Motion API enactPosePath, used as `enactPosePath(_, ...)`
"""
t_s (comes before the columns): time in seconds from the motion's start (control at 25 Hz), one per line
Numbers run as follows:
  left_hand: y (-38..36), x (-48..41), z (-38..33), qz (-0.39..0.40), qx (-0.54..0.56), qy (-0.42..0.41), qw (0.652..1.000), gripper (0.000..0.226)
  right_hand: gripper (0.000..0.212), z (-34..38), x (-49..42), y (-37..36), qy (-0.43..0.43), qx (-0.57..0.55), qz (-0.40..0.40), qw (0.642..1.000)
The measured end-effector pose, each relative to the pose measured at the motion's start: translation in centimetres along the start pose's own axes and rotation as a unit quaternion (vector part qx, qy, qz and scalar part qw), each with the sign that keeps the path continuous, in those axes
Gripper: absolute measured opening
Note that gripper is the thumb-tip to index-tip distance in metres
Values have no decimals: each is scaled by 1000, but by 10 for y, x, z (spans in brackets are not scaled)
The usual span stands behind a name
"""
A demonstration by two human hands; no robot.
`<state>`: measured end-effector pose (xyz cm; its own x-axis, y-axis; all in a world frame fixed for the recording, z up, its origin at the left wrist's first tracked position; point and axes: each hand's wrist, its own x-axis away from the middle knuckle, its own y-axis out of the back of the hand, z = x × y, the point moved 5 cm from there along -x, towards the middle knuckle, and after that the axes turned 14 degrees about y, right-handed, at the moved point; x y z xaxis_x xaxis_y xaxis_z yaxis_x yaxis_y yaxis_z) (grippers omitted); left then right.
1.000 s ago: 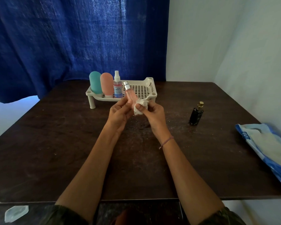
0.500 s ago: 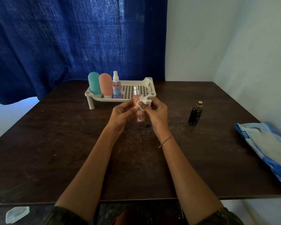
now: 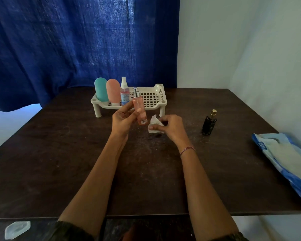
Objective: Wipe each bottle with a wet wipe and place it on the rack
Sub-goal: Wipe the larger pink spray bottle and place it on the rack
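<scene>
My left hand [image 3: 122,119] holds a slim pink spray bottle [image 3: 139,108] with a silver top, nearly upright, just in front of the white perforated rack [image 3: 156,98]. My right hand [image 3: 170,126] is a little to the right and lower, clutching a crumpled white wet wipe [image 3: 154,125] apart from the bottle. On the rack's left end stand a teal bottle [image 3: 100,89], a salmon bottle [image 3: 113,91] and a clear spray bottle [image 3: 124,92]. A black bottle with a gold cap [image 3: 209,123] stands on the table to the right.
The dark wooden table [image 3: 59,162] ends at a front edge near my elbows. A blue-and-white wet wipe pack [image 3: 288,159] lies at the right edge. A blue curtain [image 3: 76,40] hangs behind the rack; a white wall rises on the right.
The wipe has come off the pink bottle: my right hand dropped down and to the right with it, while my left hand keeps the bottle upright in front of the rack.
</scene>
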<state>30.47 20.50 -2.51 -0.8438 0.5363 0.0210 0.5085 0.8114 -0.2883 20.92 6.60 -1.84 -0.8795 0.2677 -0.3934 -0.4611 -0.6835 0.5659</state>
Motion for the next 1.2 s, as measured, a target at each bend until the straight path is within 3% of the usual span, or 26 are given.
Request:
enactPosePath(0.16, 3, 1, -1, -32, -1, -12, 999, 47, 45, 4, -1, -5, 7, 92, 68, 993)
enactPosePath(0.4, 3, 7, -6, -63, -12, -33, 997, 41, 16, 6, -1, 3, 54, 86, -35, 994)
enactPosePath(0.68, 2, 9, -5, -103, -73, -50, 991, 51, 13, 20, 3, 6, 114, 40, -175, 977)
enactPosePath(0.92, -5, 8, -11, -140, -37, -56, 988, 46, 36, 34, -15, -18, 146, 30, -105, 983)
enactPosePath(1.12, -10, -2, -13, -201, -89, -64, 973, 26, 31, 42, -34, -16, 131, 64, -125, 981)
enactPosePath(1.2, -13, -3, -14, -214, -103, -61, 970, 28, 31, 41, -43, -15, 127, 70, -121, 982)
